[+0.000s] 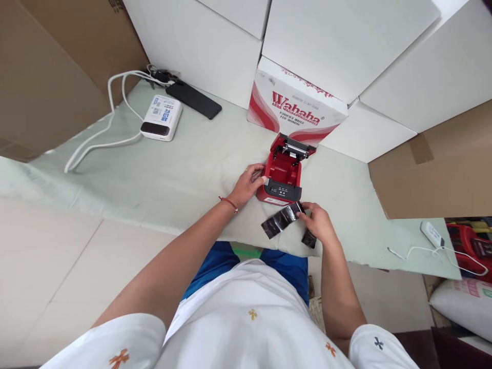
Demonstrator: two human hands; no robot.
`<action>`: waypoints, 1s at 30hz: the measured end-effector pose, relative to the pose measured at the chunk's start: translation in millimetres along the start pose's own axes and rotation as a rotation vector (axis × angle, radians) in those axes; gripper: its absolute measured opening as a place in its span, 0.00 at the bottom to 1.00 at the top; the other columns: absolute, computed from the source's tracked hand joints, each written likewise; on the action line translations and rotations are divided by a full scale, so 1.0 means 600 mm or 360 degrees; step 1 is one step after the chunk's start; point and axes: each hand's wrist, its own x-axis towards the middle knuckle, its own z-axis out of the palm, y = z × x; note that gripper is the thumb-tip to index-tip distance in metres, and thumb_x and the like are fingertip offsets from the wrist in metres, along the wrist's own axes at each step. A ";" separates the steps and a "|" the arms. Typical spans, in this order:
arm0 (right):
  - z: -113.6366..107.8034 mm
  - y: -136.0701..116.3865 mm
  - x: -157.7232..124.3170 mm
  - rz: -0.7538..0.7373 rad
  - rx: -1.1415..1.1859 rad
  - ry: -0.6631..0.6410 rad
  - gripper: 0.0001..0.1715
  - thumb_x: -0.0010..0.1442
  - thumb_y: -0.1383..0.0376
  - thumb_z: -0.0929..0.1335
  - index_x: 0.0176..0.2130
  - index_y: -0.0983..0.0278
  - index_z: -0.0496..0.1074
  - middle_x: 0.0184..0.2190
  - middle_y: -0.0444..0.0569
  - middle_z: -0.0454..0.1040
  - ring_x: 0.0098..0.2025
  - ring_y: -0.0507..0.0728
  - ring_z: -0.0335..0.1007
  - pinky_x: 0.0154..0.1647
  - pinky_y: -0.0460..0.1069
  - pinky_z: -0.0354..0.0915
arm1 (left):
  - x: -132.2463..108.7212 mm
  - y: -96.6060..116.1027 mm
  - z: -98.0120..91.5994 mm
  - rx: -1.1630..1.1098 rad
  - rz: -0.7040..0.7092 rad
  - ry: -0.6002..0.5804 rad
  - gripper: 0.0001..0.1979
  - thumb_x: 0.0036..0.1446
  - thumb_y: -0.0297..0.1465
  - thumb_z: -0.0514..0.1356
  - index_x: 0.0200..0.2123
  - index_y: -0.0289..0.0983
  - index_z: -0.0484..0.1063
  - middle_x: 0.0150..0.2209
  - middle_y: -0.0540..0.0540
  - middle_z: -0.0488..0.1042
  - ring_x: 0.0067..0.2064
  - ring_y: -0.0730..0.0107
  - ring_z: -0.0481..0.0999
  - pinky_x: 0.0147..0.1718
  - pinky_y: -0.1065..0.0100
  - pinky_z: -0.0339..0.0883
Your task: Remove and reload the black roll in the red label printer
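Note:
A small red and black label printer [282, 171] stands on the cloth-covered table with its lid raised and its red inner bay bare. My left hand [248, 185] grips the printer's left side, the thumb on its front corner. Just in front of the printer, my right hand [318, 221] pinches a glossy black strip [282, 219], seemingly plastic film or tape. One end of the strip stretches left over the table, and another piece hangs below my fingers.
Behind the printer stands a Wahaha water carton [295, 105] against white boxes. To the left are a white power bank [161, 117], a black phone [194, 98] and a looped white cable [109, 102]. A brown carton [434, 164] and a small white device [432, 234] with a cable are at right.

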 end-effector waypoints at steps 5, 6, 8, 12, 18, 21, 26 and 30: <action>-0.037 -0.038 -0.002 -0.0142 -0.0130 -0.0416 0.21 0.60 0.68 0.71 0.53 0.61 0.81 0.48 0.53 0.82 0.43 0.59 0.77 0.48 0.53 0.70 | 0.000 0.000 0.000 0.0005 0.0009 -0.0026 0.26 0.58 0.49 0.70 0.53 0.40 0.74 0.63 0.39 0.72 0.67 0.51 0.72 0.74 0.45 0.59; -0.060 -0.044 -0.005 -0.0196 -0.0033 -0.0522 0.20 0.60 0.68 0.71 0.52 0.60 0.82 0.47 0.51 0.82 0.41 0.58 0.76 0.46 0.52 0.70 | 0.000 0.000 0.000 0.0004 0.0015 -0.0033 0.26 0.58 0.48 0.70 0.53 0.41 0.74 0.63 0.39 0.72 0.67 0.52 0.72 0.74 0.45 0.59; -0.115 -0.061 -0.012 -0.0293 0.0198 -0.0657 0.19 0.61 0.64 0.72 0.52 0.59 0.82 0.47 0.49 0.82 0.38 0.56 0.75 0.41 0.51 0.70 | -0.001 0.003 0.000 0.0002 0.0015 -0.0039 0.25 0.59 0.48 0.70 0.53 0.41 0.74 0.63 0.40 0.72 0.67 0.52 0.72 0.74 0.45 0.59; -0.196 -0.118 0.002 -0.0393 0.0238 -0.0632 0.24 0.66 0.57 0.71 0.59 0.58 0.79 0.38 0.45 0.79 0.27 0.52 0.63 0.30 0.49 0.62 | -0.003 0.006 0.000 -0.0001 0.0014 -0.0049 0.26 0.60 0.48 0.69 0.55 0.41 0.73 0.64 0.39 0.71 0.68 0.52 0.71 0.75 0.45 0.58; -0.142 -0.209 0.105 -0.0458 -0.0264 -0.0195 0.25 0.62 0.69 0.69 0.58 0.62 0.79 0.52 0.54 0.81 0.44 0.60 0.77 0.48 0.54 0.70 | -0.003 0.003 0.001 -0.0012 0.0031 -0.0045 0.27 0.59 0.49 0.70 0.55 0.41 0.73 0.63 0.39 0.70 0.68 0.52 0.71 0.75 0.46 0.57; -0.099 -0.231 0.142 -0.0430 -0.0595 -0.0126 0.28 0.61 0.71 0.69 0.60 0.61 0.79 0.54 0.58 0.82 0.53 0.68 0.78 0.53 0.58 0.70 | -0.003 0.000 0.001 -0.0022 0.0031 -0.0061 0.26 0.60 0.49 0.69 0.55 0.41 0.72 0.63 0.40 0.71 0.68 0.52 0.71 0.75 0.46 0.57; -0.060 -0.235 0.165 -0.0300 -0.0755 0.0039 0.27 0.61 0.71 0.71 0.58 0.58 0.81 0.49 0.59 0.84 0.51 0.73 0.80 0.51 0.62 0.72 | -0.002 -0.005 -0.001 -0.0016 0.0030 -0.0062 0.27 0.60 0.49 0.69 0.55 0.41 0.72 0.64 0.39 0.70 0.68 0.52 0.71 0.75 0.47 0.58; -0.039 -0.219 0.181 -0.0298 -0.0663 0.0079 0.25 0.63 0.69 0.71 0.57 0.56 0.81 0.46 0.58 0.85 0.50 0.72 0.80 0.52 0.63 0.72 | -0.002 -0.005 -0.001 -0.0024 0.0030 -0.0079 0.27 0.60 0.49 0.69 0.55 0.41 0.72 0.64 0.40 0.70 0.69 0.52 0.70 0.75 0.47 0.58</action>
